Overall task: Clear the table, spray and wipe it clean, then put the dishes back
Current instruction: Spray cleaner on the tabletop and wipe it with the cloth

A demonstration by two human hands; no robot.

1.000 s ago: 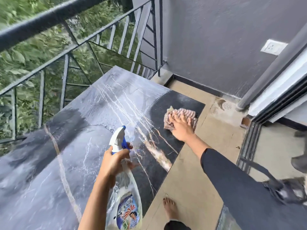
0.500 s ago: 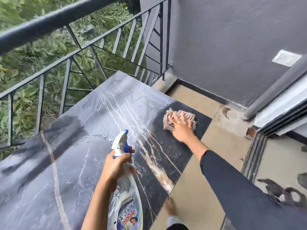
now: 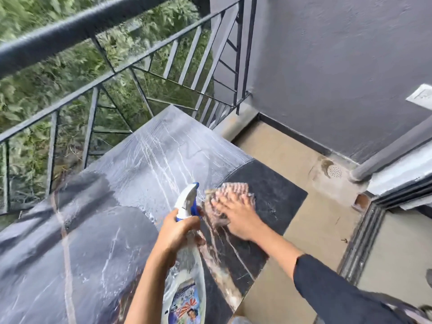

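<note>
1. Closest to me, the left hand [image 3: 177, 232] is wrapped round the neck of the spray bottle [image 3: 187, 265], with the fingers curled firmly under its blue and white trigger head. The nozzle points up and away over the table, and the clear body with its printed label runs down to the bottom edge of the view
2. To the right, a dark sleeve [image 3: 339, 288] reaches in from the lower corner and ends at a bare forearm
3. The right hand [image 3: 238, 216] lies flat on the cloth [image 3: 231, 191] with its fingers spread, pressing rather than clutching it (the hand is blurred, so I can't make out more)
4. The cloth is pinkish and ribbed. It sits just beyond the bottle's nozzle, near the right-hand edge of the table [image 3: 93, 230]
5. The table is dark stone with pale veins. Most of its top is greyed over with a wet film and droplets, while the corner beside the cloth looks darker
6. Past that edge is the tan floor [image 3: 292, 160], with a round drain [image 3: 334, 171] in the far corner and a door track [image 3: 364, 242] running along the right
7. Farthest off, a black railing [image 3: 70, 29] runs behind the table with greenery [image 3: 28, 90] beyond it. A grey wall [image 3: 327, 66] closes the far side and carries a white socket plate [image 3: 420, 97]
</note>
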